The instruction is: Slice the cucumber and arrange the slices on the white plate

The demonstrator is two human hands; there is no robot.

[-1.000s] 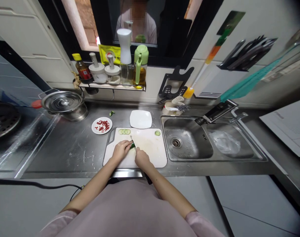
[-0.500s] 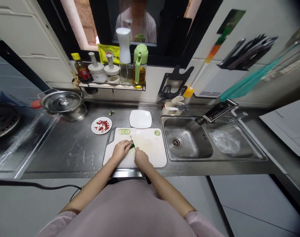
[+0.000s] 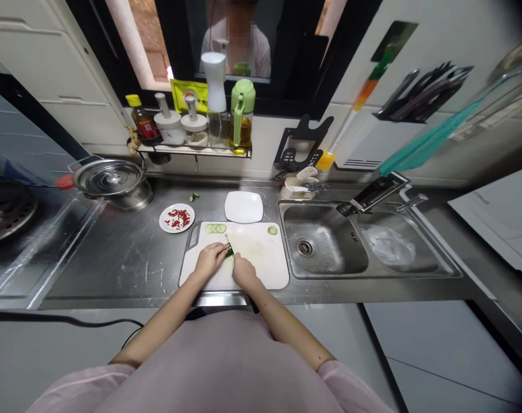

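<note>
My left hand (image 3: 209,260) is closed on a short piece of cucumber (image 3: 229,251) over the white cutting board (image 3: 261,269). In my right hand (image 3: 244,272) is the handle of a knife (image 3: 230,242), whose blade stands at the right side of the cucumber piece. Several pale cucumber slices (image 3: 215,228) lie overlapping at the board's upper left. Another small stack of slices (image 3: 272,230) is at its upper right. Behind the board is a white square plate (image 3: 244,206). A round plate (image 3: 176,225) with chopped red pieces sits to the left.
A lidded steel pot (image 3: 115,183) stands at the back left. To the right is a double sink (image 3: 325,241) with a faucet (image 3: 373,198). Bottles and jars fill a wall shelf (image 3: 196,149) behind the board. Cucumber ends (image 3: 194,197) lie near the round plate.
My right hand and the knife have shifted slightly left and up, nearer my left hand. The view has moved a little.
</note>
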